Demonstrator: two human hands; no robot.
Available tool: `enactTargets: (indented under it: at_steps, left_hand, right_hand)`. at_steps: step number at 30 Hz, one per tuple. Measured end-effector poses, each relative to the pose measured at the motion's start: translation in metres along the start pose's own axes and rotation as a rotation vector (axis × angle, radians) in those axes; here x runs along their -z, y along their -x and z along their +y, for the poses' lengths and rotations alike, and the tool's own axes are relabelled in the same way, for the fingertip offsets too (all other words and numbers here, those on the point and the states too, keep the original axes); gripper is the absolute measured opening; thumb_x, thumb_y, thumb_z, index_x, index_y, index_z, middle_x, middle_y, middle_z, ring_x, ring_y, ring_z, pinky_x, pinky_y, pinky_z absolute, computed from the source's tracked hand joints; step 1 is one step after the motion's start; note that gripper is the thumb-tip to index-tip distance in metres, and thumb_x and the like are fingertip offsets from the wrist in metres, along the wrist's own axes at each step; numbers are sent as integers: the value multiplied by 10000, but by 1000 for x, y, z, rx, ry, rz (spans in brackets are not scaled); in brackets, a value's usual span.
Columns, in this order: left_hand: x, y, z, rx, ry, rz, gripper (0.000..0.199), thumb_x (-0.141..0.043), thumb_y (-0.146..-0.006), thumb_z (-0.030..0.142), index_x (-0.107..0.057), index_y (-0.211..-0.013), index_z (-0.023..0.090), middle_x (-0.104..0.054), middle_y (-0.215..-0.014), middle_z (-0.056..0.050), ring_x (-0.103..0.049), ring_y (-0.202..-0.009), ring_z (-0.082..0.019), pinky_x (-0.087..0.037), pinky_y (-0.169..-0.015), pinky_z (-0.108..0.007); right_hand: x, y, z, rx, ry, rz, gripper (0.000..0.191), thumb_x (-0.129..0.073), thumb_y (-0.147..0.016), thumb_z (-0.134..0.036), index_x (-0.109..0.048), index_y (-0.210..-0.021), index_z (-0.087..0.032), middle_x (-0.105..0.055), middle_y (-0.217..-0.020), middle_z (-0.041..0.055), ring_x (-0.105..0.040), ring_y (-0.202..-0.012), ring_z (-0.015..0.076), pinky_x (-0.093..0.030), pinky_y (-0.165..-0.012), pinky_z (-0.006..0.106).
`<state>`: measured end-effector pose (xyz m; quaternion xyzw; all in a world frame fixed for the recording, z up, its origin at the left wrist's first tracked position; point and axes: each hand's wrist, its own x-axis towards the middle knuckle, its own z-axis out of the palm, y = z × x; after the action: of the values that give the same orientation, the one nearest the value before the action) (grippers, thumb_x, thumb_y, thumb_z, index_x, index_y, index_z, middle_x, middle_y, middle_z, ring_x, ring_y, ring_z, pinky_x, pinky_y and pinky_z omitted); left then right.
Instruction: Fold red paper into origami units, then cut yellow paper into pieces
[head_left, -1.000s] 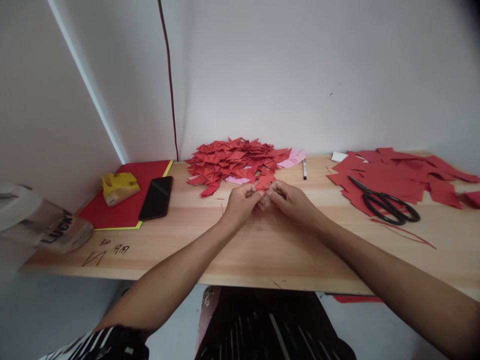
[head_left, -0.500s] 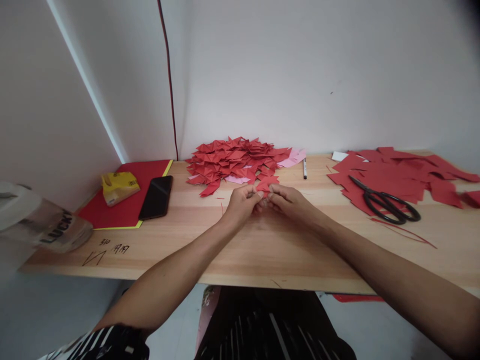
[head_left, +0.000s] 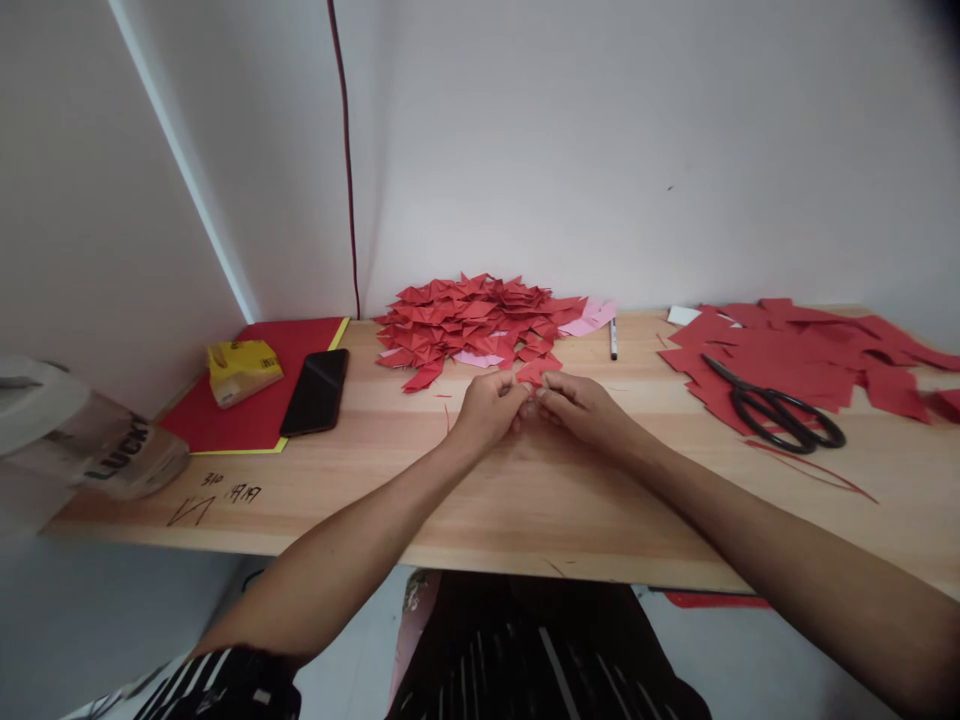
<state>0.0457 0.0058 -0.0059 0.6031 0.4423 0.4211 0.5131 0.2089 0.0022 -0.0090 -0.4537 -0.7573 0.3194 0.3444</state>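
"lucky" stands in black capitals on a clear container [head_left: 124, 460] with a white lid; beside it, "310" is handwritten on the pale wood-grained counter [head_left: 480, 510]. print on the crinkled yellow packet [head_left: 244, 372] is too small to read. sharp-pointed folded paper forms [head_left: 469, 320] heap against the wall; flat red sheets [head_left: 787, 350] lie under black-handled scissors [head_left: 784, 412]. the small red paper piece [head_left: 531, 376], matte and partly hidden, is just before the heap, pinched between the closed fingers of the left hand [head_left: 491, 408] and right hand [head_left: 581, 405].
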Motion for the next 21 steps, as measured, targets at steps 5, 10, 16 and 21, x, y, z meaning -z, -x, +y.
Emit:
enactTargets:
  at_steps: [5, 10, 16, 21]
  left_hand:
    - [0, 0, -3, -2, 43, -30, 268, -537, -819, 262, -490, -571, 171, -529, -501, 30, -450, -387, -65, -319, -434, -204]
    - [2, -1, -5, -7, 24, -37, 280, -513, -836, 283, -482, -580, 175, -504, -491, 34, -434, -389, -69, -313, -456, -214]
    - [6, 0, -3, -166, -151, 2, 340, -527, -842, 326, -466, -541, 180, -433, -492, 38, -394, -492, -97, -304, -527, -244]
    - [6, -1, -6, -179, -144, 3, 350, -535, -828, 324, -440, -525, 179, -417, -509, 36, -374, -515, -99, -289, -528, -243]
  right_hand:
    - [0, -1, 3, -22, -80, -13, 275, -460, -888, -358, -416, -652, -225, -464, -573, -36, -417, -550, 127, -327, -521, 254]
    - [0, -1, 1, -47, -117, -29, 310, -456, -900, -396, -413, -646, -224, -466, -572, -38, -417, -535, 122, -328, -529, 261]
    - [1, -1, -2, -28, -132, -66, 275, -486, -889, -378, -453, -672, -211, -441, -586, -45, -394, -544, 114, -314, -538, 260]
    - [1, -2, 0, -72, -230, -88, 255, -520, -866, -388, -495, -689, -206, -481, -593, -36, -425, -534, 115, -331, -524, 258]
